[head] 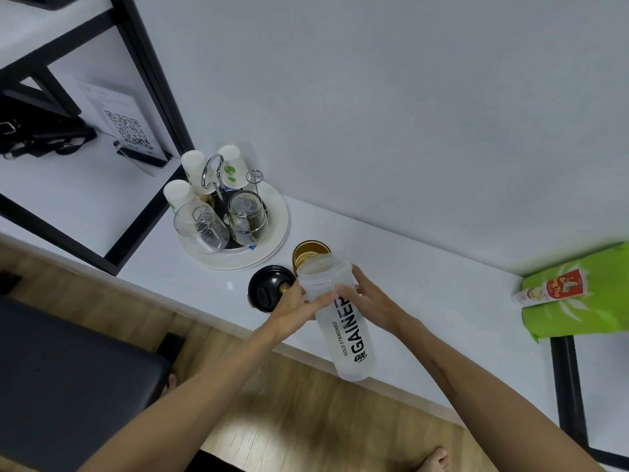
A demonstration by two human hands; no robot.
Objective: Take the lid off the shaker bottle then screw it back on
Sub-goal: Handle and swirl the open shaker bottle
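Black seat (75, 379), near left. White counter (425, 301): shaker bottle (343, 321), uncapped and tilted, gripped near its rim by left hand (296, 308) and right hand (367, 301). Black lid (267, 287) lies just left; gold jar (308, 253) behind; tray of glasses (269, 247) beyond; green bag (578, 294) far right.

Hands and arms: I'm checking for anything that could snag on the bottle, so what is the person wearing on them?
Nothing shows on them. The left hand and right hand are bare, without gloves, visible rings or watch; both forearms are uncovered, with no sleeves in view.
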